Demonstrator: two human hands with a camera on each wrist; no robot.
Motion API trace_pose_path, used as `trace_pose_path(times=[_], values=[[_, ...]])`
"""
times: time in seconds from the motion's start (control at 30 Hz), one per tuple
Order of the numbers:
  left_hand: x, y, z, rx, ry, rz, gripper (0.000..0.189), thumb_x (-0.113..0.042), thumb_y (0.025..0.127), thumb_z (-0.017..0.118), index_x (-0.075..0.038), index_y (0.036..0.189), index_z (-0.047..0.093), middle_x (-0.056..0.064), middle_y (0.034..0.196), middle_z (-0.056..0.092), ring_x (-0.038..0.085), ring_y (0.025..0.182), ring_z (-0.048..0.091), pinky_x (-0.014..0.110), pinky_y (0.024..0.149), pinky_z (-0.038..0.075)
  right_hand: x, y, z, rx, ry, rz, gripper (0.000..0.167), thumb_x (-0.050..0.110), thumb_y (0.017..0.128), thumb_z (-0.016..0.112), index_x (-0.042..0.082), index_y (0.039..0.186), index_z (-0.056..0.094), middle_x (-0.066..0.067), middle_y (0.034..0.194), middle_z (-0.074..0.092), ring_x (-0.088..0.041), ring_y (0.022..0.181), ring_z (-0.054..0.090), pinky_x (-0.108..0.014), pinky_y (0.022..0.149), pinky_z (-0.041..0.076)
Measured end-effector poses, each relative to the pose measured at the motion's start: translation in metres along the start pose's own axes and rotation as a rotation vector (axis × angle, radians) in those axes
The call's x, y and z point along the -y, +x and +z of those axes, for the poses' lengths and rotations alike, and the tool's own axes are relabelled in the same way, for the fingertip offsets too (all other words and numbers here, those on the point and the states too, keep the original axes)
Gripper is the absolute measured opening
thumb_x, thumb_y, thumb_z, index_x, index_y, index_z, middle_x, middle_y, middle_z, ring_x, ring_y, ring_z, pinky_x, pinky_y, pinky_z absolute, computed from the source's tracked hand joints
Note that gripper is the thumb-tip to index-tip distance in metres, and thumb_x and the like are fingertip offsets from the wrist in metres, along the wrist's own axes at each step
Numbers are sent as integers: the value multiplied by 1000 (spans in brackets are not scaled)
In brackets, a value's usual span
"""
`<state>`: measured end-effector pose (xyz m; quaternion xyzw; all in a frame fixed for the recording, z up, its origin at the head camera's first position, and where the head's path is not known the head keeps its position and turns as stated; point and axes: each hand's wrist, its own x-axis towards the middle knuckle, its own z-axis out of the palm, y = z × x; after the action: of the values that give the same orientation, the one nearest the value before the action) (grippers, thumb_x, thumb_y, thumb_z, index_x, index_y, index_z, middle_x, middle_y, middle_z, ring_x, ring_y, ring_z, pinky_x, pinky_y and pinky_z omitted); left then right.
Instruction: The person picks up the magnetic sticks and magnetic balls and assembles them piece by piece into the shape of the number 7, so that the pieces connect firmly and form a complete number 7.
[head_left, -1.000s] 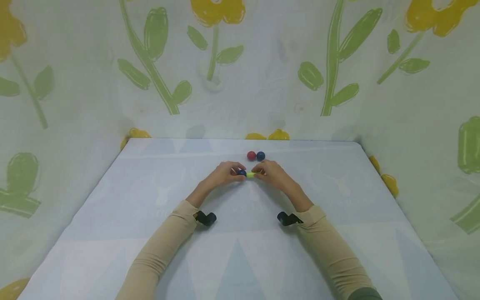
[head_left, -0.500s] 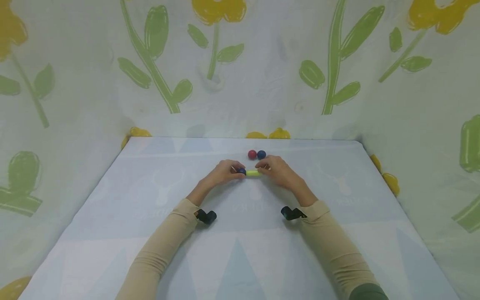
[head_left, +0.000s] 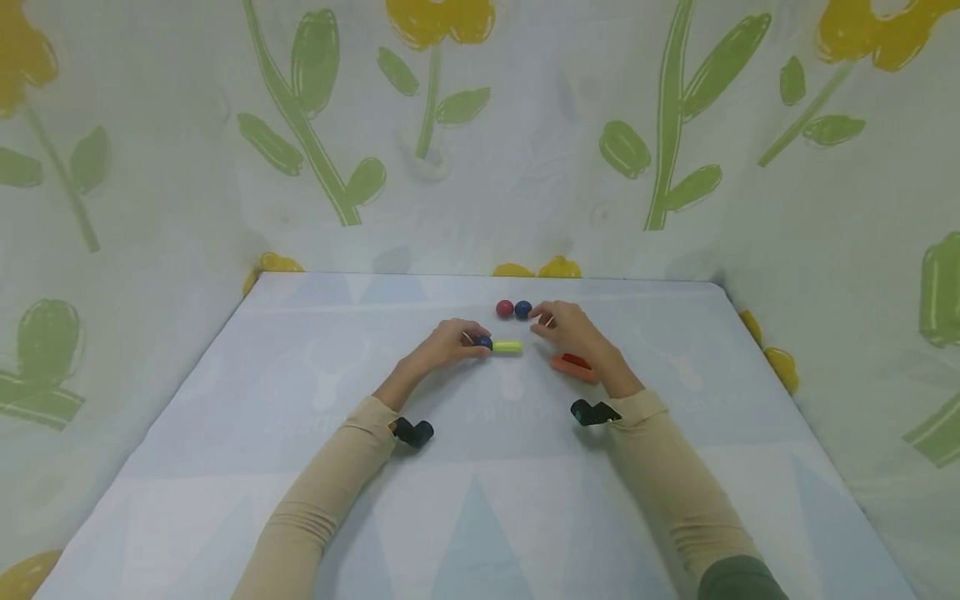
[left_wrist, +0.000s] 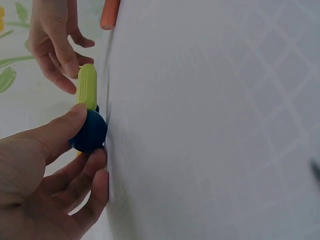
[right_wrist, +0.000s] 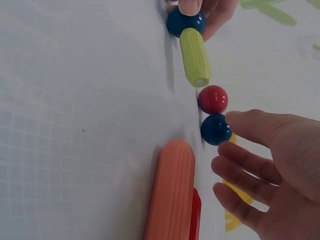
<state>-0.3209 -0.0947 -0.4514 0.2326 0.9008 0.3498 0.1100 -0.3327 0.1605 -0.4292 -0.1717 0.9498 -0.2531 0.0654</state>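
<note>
My left hand (head_left: 452, 344) pinches a dark blue ball (left_wrist: 90, 131) between thumb and fingers. From that ball a ribbed yellow-green stick (right_wrist: 195, 57) juts out toward the right, its far end free in the right wrist view. My right hand (head_left: 568, 327) holds nothing; its fingers are spread and loosely bent. Its thumb tip overlaps the edge of a second dark blue ball (right_wrist: 216, 129) in the right wrist view. Against this second ball sits a red ball (right_wrist: 213, 99), both on the table behind the stick.
Under the right wrist, a ribbed orange stick (head_left: 573, 370) lies beside a red stick (head_left: 577, 360), which is partly hidden. All of it is on the pale patterned table (head_left: 420, 517). Flower-printed cloth (head_left: 525, 192) hangs behind the table and at both sides.
The right hand has come off the yellow-green stick and moved right and back, toward the second blue ball. Orange and red sticks now show under its wrist. The left hand has stayed put.
</note>
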Motion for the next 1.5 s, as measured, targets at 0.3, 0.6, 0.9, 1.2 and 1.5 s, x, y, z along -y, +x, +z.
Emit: trace_pose_path(times=[0.3, 0.6, 0.9, 1.2, 1.5], values=[[2, 2, 2, 0, -8, -11, 38, -23, 89, 73, -9, 124, 66, 10, 114, 70, 19, 94, 63, 26, 81, 54, -8, 8, 1, -35, 56, 66, 45, 22, 96, 63, 12, 138, 51, -16, 121, 62, -29, 108, 61, -42, 96, 52], [-1, -3, -4, 9, 8, -10, 38, -24, 89, 72, -9, 124, 67, 9, 113, 70, 19, 95, 63, 29, 85, 54, -7, 18, 5, -42, 104, 71, 50, 22, 97, 62, 15, 144, 45, -16, 131, 59, -32, 115, 61, -46, 101, 50], [1, -2, -5, 12, -14, 0, 37, -24, 89, 72, -9, 123, 67, 10, 112, 71, 19, 94, 63, 28, 84, 54, -3, 28, 7, 0, 67, 72, 57, 19, 96, 62, 19, 149, 39, -17, 138, 56, -33, 117, 60, -48, 104, 47], [2, -1, -4, 9, -26, 0, 37, -25, 89, 73, -9, 123, 68, 9, 112, 71, 17, 93, 64, 27, 83, 54, -1, 32, 10, 13, 27, 59, 58, 16, 95, 63, 20, 149, 41, -16, 139, 56, -31, 122, 57, -49, 108, 43], [0, -1, -3, 5, -30, 2, 38, -24, 89, 73, -9, 122, 68, 9, 114, 71, 19, 95, 64, 29, 86, 55, 1, 35, 12, 11, 3, 101, 53, 16, 95, 64, 21, 145, 46, -13, 137, 57, -30, 128, 52, -50, 111, 40]])
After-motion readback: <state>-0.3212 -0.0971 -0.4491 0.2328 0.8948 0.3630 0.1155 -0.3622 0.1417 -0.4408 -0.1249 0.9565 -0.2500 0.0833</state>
